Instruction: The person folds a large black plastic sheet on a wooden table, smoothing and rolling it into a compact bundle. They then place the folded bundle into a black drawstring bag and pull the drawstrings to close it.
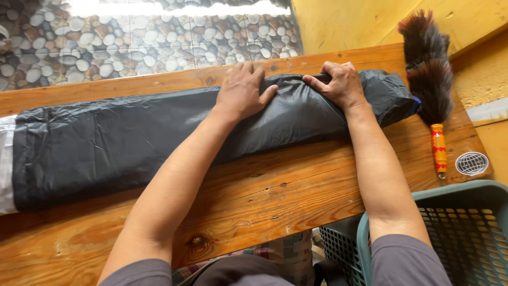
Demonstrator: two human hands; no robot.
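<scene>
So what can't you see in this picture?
All in the head view:
- What is inside the black plastic bag: the plastic hides it.
- The bag's left end: cut off by the picture's edge.
- The palms of the left hand and right hand: pressed down on the bag.
- Most of the green plastic basket: cut off at the corner.
- The feather duster tip: past the top edge.

Both hands press on a long black plastic bag (159,132) lying across the wooden worktop (264,196): the left hand (241,90) lies flat, the right hand (341,83) pinches a fold near the bag's rolled end. A feather duster (428,69) lies just beside that end, and a teal plastic basket (465,233) stands below the worktop's edge.
</scene>
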